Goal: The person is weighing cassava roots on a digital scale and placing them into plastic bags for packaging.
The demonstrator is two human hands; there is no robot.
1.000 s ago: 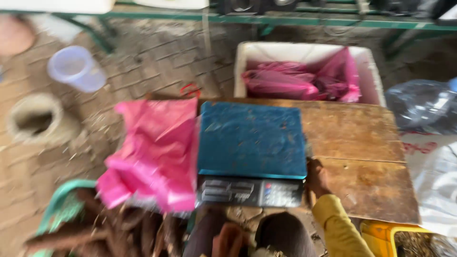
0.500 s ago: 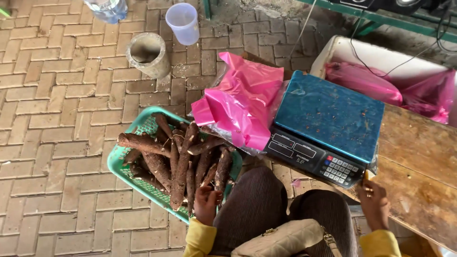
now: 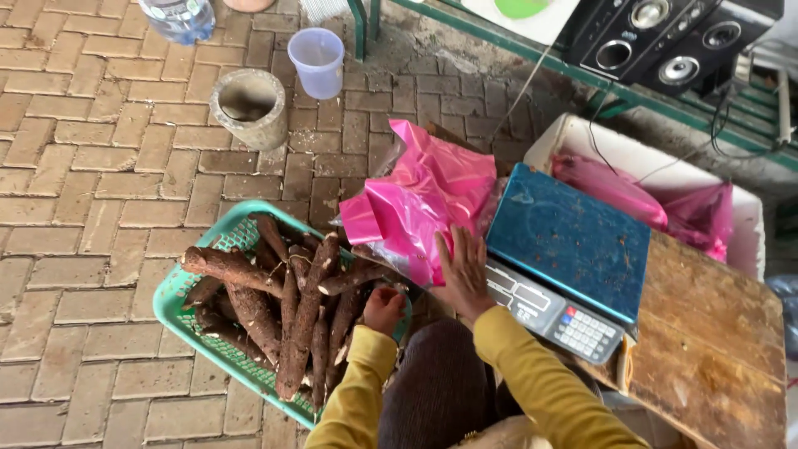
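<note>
Many cassava roots (image 3: 291,308) fill green basket (image 3: 179,303); left hand (image 3: 384,309) touches them.

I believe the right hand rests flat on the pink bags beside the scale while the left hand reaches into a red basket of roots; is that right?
Not quite: the basket is green, not red, as the head view shows. The rest holds: the right hand rests flat on the pink bags beside the scale, and the left hand reaches into the roots.

Brick-paved floor (image 3: 75,166) underfoot, reddish and dusty in flat daylight. A worn wooden bench (image 3: 715,349) stands at right. Behind runs a green metal frame (image 3: 499,37), with black speakers (image 3: 665,41) up on it.
</note>
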